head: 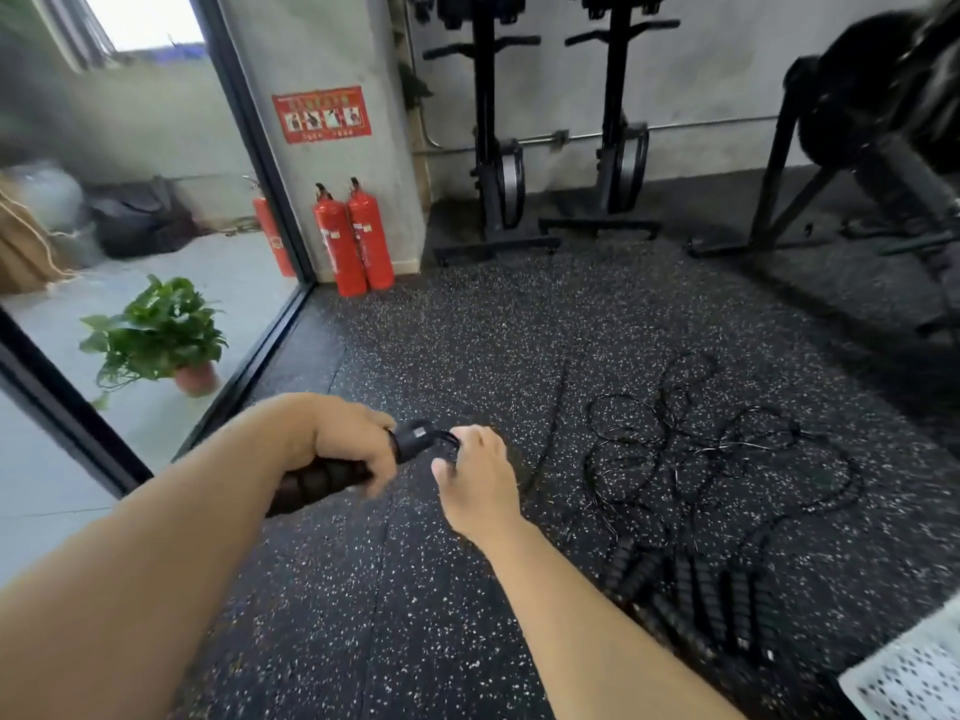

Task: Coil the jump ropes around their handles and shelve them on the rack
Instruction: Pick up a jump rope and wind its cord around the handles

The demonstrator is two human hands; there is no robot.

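Gripping the handle, the left hand is curled tight round its ribbed foam. The right hand pinches the rope at the handle's tip. Both hover above the speckled floor, which runs ahead to the extinguishers by the door frame. Just right, a tangled pile of ropes lies on the floor.

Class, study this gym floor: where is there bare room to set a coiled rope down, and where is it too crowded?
Bare floor lies between the fire extinguishers and the left hand and right hand, and again between the forearms. Crowded: the right side, where tangled ropes and a row of handles lie, and the wall strip under the machine bases.
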